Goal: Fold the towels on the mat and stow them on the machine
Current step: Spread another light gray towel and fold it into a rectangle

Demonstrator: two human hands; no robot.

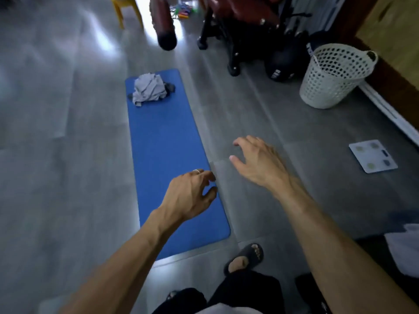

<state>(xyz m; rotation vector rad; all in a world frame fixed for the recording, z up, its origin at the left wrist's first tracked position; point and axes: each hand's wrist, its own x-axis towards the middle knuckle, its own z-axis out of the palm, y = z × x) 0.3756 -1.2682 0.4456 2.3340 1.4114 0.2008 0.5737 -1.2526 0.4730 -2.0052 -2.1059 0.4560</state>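
A long blue mat [167,155] lies on the grey floor, running away from me. At its far end sits a crumpled heap of grey towels [150,88], a darker cloth showing under the pale one. My left hand [190,196] hovers above the mat's near right edge, fingers loosely curled, a ring on one finger, nothing in it. My right hand [256,162] is stretched out over the bare floor just right of the mat, fingers spread and relaxed, also holding nothing. The dark red and black exercise machine [244,26] stands at the back.
A white perforated laundry basket [335,75] stands at the right by the wall. A white bathroom scale [373,156] lies on the floor further right. A hanging punch bag [164,23] and yellow stool [123,7] are at the back. My slippered foot [246,257] is beside the mat's near corner.
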